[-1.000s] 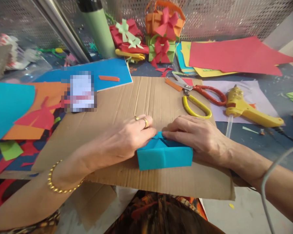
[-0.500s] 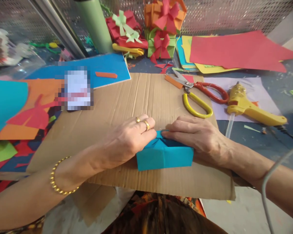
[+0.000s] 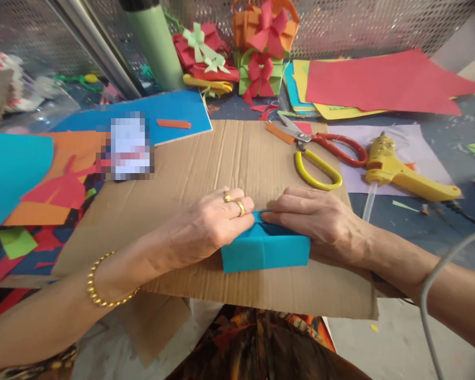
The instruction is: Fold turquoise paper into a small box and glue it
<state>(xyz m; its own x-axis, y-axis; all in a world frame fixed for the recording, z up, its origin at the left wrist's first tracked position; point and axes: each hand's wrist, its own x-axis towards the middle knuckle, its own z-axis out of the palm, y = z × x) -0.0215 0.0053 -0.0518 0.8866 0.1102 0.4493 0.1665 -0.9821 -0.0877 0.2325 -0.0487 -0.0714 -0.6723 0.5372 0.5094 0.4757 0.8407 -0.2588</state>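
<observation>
A folded blue paper box (image 3: pixel 266 253) stands on a sheet of brown cardboard (image 3: pixel 174 163), its long side facing me. My left hand (image 3: pixel 221 219) grips its far left part, with fingers closed on the paper and two gold rings showing. On the far right part my right hand (image 3: pixel 316 219) is closed too, its fingertips pressing the back edge near the middle. Folded flaps show between the hands; the thumbs and the box's far side are hidden. Beyond the right hand lie open scissors (image 3: pixel 301 136) with one red and one yellow handle.
A yellow glue gun (image 3: pixel 407 171) lies on lilac paper at the right, near a grey cable (image 3: pixel 427 295). Coloured sheets (image 3: pixel 380 79) are stacked behind. Finished paper boxes with bows (image 3: pixel 261 74) and a green bottle (image 3: pixel 154 47) stand at the back. Paper scraps (image 3: pixel 55 184) cover the left.
Both hands keep almost the same hold on the blue paper box. The whole view has shifted slightly; otherwise the things on the table lie as before.
</observation>
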